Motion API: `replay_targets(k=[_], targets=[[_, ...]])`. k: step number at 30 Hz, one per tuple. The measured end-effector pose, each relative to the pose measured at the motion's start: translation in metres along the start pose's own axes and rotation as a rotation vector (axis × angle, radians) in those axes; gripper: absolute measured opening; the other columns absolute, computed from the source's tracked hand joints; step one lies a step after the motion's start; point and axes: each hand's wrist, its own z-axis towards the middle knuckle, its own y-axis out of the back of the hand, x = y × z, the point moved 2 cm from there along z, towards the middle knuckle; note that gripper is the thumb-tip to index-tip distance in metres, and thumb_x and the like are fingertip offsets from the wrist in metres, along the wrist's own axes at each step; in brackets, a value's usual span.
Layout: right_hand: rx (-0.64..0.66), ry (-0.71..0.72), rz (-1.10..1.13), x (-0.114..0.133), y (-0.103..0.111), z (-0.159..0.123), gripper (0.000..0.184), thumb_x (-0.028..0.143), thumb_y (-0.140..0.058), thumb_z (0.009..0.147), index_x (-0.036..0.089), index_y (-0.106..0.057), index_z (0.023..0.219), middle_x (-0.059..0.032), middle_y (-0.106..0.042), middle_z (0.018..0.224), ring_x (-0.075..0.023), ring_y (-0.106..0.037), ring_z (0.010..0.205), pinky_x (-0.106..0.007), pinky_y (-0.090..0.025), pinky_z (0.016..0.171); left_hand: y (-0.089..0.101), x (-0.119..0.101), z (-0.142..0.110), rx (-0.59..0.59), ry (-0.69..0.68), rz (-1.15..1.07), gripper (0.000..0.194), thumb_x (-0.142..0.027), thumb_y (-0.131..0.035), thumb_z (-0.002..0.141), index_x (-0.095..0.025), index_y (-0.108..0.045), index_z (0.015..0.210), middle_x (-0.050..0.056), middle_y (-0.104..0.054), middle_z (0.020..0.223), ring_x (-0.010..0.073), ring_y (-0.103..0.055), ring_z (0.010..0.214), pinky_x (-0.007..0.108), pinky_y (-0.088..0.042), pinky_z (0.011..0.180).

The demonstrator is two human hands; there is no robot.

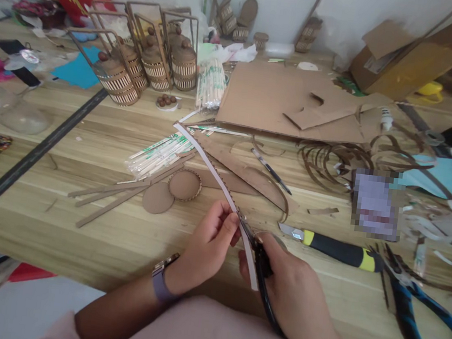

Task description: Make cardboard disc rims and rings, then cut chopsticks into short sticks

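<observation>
My left hand [205, 240], with a watch at the wrist, pinches a long narrow strip [213, 168], white on its face with a notched brown edge. The strip runs away from me towards the cardboard sheet, and its near end hangs beside my right hand. Black-handled scissors [264, 293] are gripped in my right hand [298, 286], their blades lying along the strip close to my left fingertips. Whether the blades are closed is hard to see. Just beyond my left hand lie two cardboard discs [158, 198], one rimmed with a notched edge.
A utility knife [335, 250] and blue-handled pliers [406, 310] lie to the right. Farther back are a cardboard sheet [267, 98], coiled brown strips [325, 162] and a pen [270, 170]. Small tiered baskets [117, 83] stand back left, near packs of sticks [158, 153].
</observation>
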Motion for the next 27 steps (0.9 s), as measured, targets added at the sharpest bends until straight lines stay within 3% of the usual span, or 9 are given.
replay_targets(k=[18, 21, 27], targets=[[-0.029, 0.046, 0.068, 0.001, -0.001, 0.006, 0.013, 0.014, -0.049, 0.078, 0.022, -0.058, 0.075, 0.0045, -0.064, 0.052, -0.0118, -0.056, 0.035, -0.02, -0.034, 0.039, -0.002, 0.001, 0.001, 0.026, 0.039, -0.053, 0.038, -0.056, -0.055, 0.091, -0.019, -0.049, 0.085, -0.005, -0.048, 0.067, 0.0087, -0.046, 0.06, 0.02, -0.039, 0.057], [-0.098, 0.039, -0.06, -0.001, 0.002, 0.01, 0.012, 0.021, -0.05, 0.082, 0.022, -0.058, 0.072, 0.0036, -0.061, 0.045, -0.0149, -0.057, 0.033, -0.022, -0.029, 0.037, 0.0, 0.005, 0.002, -0.01, 0.054, -0.064, 0.033, -0.051, -0.055, 0.093, -0.019, -0.049, 0.084, -0.005, -0.048, 0.067, 0.0087, -0.044, 0.059, 0.02, -0.038, 0.056], [-0.227, -0.02, -0.409, -0.011, 0.007, 0.017, 0.029, 0.041, -0.049, 0.09, 0.022, -0.057, 0.069, 0.0011, -0.058, 0.041, -0.0174, -0.056, 0.032, -0.023, -0.019, 0.039, 0.007, 0.009, 0.002, -0.105, 0.023, -0.035, 0.028, -0.037, -0.047, 0.098, -0.02, -0.048, 0.077, -0.004, -0.048, 0.068, 0.01, -0.043, 0.062, 0.021, -0.037, 0.059]])
